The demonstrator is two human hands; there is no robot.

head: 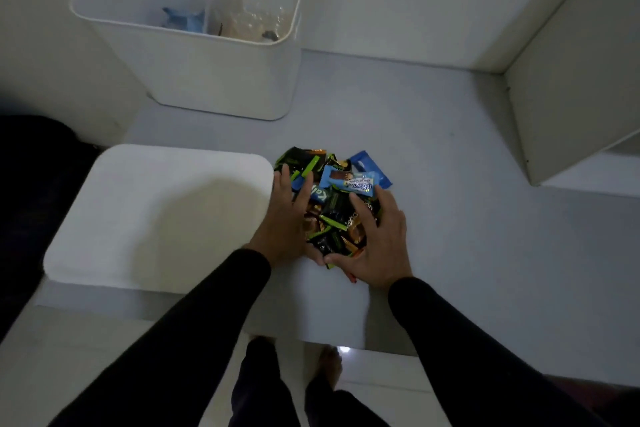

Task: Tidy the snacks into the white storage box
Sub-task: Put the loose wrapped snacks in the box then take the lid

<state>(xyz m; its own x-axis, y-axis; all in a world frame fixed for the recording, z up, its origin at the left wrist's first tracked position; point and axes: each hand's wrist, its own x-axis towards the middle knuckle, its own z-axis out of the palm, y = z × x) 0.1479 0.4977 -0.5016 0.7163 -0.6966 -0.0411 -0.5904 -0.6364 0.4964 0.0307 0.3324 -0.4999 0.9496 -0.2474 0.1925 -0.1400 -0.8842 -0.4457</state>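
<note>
The counter [450, 218] is pale and smooth, so a wrapper pushed too hard could slide off the near edge toward 6 o'clock, where bare feet show on the floor below.

The white storage box [221, 80] stands at about 11 o'clock from the pile, well apart from it. Carrying a loose double handful that far is, I judge, the main risk: slippery packets could spill from between the palms along the way. The box already holds some clear and blue packaging; what it is I cannot make out in the dim light.

A white lid [156, 218] lies flat at 9 o'clock, just beside the pile. A dropped packet could land on it or slip between it and the pile.

The snacks [339, 204] sit in a heap at centre, black, green, orange and blue wrappers overlapping. Most of the print on them is unreadable, and those at the bottom are hidden.

The left hand [287, 222] presses against the heap's 9 o'clock side with straight fingers, gripping nothing. The right hand [377, 239] cups the 4 o'clock side, fingers spread over the top packets, its thumb curled in at the near edge; whether it truly pinches anything I cannot tell. Both palms face down, out of view.

A small red scrap [351, 278] peeks from under the right hand, easily left behind.
</note>
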